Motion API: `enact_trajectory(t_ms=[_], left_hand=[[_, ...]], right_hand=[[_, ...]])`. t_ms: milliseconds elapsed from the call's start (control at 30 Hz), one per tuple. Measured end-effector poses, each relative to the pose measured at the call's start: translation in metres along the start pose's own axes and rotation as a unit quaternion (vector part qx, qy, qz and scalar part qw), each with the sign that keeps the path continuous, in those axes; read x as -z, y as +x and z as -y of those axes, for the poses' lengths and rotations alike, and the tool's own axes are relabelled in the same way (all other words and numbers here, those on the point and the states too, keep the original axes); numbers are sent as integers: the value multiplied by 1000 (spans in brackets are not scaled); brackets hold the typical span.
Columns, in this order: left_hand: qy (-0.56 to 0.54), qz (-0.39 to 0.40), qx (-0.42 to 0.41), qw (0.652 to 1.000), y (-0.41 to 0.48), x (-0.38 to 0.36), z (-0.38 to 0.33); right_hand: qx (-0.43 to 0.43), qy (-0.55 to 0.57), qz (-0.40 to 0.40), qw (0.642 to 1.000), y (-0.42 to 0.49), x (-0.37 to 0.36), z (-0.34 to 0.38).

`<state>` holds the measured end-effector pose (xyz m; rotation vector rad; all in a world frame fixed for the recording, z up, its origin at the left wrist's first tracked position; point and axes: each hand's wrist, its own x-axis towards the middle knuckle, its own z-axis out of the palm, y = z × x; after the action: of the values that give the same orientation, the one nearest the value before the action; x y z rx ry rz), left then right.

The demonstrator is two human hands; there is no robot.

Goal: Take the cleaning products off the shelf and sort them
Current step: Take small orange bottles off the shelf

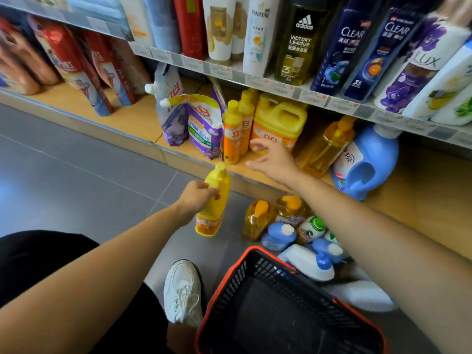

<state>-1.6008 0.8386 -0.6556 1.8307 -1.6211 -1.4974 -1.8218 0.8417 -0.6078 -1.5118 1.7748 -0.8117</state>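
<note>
Now left hand point(198, 198) grips one yellow bottle point(215, 215); right hand point(275, 160) spread before one jug point(281, 118).

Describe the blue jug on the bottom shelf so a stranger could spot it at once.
Start at the lowest wooden shelf, below the Lux bottle. At the right end of its products, beside an amber pump bottle, stands the blue jug. Unlike its yellow and amber neighbours, it is pale blue with a large cut-through handle.

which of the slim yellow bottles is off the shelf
The yellow bottle the left hand grips, tilted above the floor. The other two stand upright on the bottom shelf beside the big yellow jug.
</note>
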Motion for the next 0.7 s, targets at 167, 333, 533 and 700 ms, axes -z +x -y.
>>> enact_trajectory(t_ms=[167, 333, 533, 700], left_hand=[[44, 42, 11, 998, 12, -9, 34], [82, 86, -6, 993, 21, -14, 52], [139, 81, -22, 987, 29, -12, 55], [174, 13, -23, 984, 30, -8, 53]], right_hand=[[73, -104, -34, 991, 70, 1, 34], [89, -176, -4, 980, 98, -10, 40], [130, -210, -76, 966, 98, -13, 45], [142, -235, -96, 957, 84, -4, 35]])
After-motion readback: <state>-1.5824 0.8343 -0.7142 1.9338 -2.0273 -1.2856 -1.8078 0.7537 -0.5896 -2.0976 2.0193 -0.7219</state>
